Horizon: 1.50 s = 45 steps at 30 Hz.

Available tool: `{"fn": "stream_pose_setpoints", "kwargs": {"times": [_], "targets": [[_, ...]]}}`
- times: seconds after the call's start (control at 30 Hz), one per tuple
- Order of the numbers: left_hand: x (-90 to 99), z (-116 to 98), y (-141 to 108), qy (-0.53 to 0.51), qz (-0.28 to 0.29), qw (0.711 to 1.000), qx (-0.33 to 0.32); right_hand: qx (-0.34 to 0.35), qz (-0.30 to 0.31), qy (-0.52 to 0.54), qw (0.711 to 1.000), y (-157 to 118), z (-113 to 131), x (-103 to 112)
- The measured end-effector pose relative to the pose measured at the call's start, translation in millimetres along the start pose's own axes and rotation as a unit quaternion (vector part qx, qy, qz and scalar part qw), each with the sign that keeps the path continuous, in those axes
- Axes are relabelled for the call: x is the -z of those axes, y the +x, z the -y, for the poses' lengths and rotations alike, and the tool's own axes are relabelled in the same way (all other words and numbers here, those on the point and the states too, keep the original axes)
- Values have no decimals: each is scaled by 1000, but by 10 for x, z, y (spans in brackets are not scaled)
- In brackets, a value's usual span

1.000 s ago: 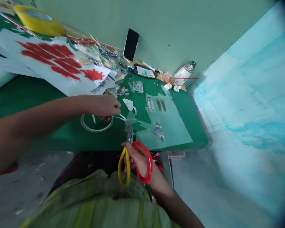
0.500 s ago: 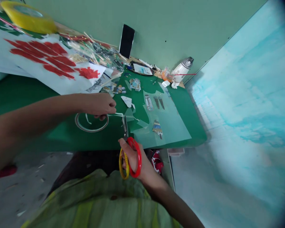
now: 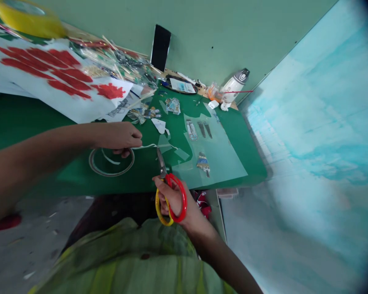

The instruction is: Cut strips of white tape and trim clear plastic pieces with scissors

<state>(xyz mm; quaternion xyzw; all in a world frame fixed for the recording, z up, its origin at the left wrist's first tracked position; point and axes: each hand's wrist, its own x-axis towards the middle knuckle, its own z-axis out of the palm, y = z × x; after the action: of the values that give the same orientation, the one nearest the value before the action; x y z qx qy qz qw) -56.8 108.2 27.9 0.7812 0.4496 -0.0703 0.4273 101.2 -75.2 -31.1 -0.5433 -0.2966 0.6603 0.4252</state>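
My left hand [image 3: 118, 136] is closed over the table, pinching a narrow roll of white tape [image 3: 112, 175] that hangs below the fingers as a thin ring. A thin strip of the tape [image 3: 145, 146] runs rightward from these fingers to the tips of a pair of scissors [image 3: 161, 162]. Around the scissors' red and yellow handles, my right hand [image 3: 173, 200] is closed near the table's front edge. The blades point away from me and look nearly together; whether the strip is severed cannot be made out. Clear film pieces [image 3: 181, 154] lie just beyond the blades.
A translucent sheet [image 3: 223, 163] bearing small cut-out pieces [image 3: 203, 162] covers the right of the green table [image 3: 254, 159]. Red-painted paper [image 3: 24, 77], a yellow tape roll [image 3: 27, 18] and bagged bits lie left. A phone [image 3: 161, 48] leans on the wall near a white bottle [image 3: 234, 85].
My left hand and the tape roll have shifted slightly left in view. The scissor handles have turned a little, and the blades appear closer together at the strip.
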Motion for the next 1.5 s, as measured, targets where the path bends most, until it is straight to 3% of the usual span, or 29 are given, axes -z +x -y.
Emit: {"fn": "stream_pose_setpoints", "kwargs": {"times": [0.27, 0.53, 0.77, 1.03, 1.23, 1.5], "targets": [[-62, 73, -20, 3, 11, 1000, 0, -25, 14, 59, 998, -10, 48, 42], [-102, 110, 2, 28, -3, 1000, -6, 6, 35, 27, 999, -18, 87, 52], [-93, 130, 11, 34, 2, 999, -20, -2, 26, 66, 998, 59, 14, 12], [-124, 154, -51, 47, -6, 997, -53, -2, 28, 30, 999, 90, -2, 77], [-170, 280, -189, 51, -50, 997, -35, -10, 28, 35, 999, 77, 39, 104], [-232, 347, -534, -77, -71, 994, -43, -3, 52, 54, 997, 60, 50, 86]]}}
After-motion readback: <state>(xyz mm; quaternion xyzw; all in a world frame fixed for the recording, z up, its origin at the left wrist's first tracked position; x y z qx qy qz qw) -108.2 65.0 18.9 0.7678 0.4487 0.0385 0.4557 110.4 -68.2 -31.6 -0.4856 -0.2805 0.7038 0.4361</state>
